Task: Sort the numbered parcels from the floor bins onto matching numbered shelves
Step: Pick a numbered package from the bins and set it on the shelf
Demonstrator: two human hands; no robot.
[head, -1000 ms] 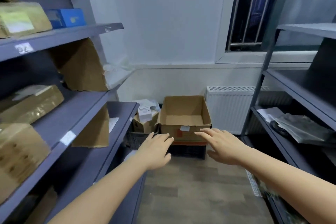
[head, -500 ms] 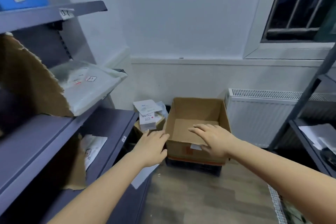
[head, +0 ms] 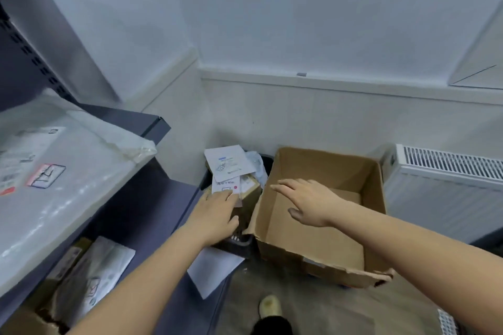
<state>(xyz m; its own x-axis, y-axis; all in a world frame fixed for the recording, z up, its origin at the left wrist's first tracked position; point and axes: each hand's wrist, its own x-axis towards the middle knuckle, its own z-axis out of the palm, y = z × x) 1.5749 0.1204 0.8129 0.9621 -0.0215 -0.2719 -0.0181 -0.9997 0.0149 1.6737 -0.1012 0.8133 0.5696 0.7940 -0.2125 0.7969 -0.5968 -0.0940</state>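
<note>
A dark floor bin [head: 239,242] in the corner holds white envelope parcels [head: 227,164] and a small brown box [head: 249,187]. My left hand [head: 215,212] reaches into that bin, fingers extended and touching the lowest white parcel [head: 225,185]. My right hand [head: 304,200] hovers flat and open over an open cardboard box [head: 321,242] that looks empty inside. Grey metal shelves [head: 152,122] stand at the left, carrying a large plastic-wrapped parcel [head: 54,174] with a number label.
A lower left shelf holds a white mailer [head: 95,269] and a brown carton [head: 32,318]. A loose white sheet [head: 215,266] lies by the bin. A white radiator [head: 446,187] lines the right wall. My shoe [head: 269,306] stands on the wooden floor.
I have stepped closer and looked down. My left hand moved forward into the bin onto the white parcel; my right hand moved further over the open cardboard box.
</note>
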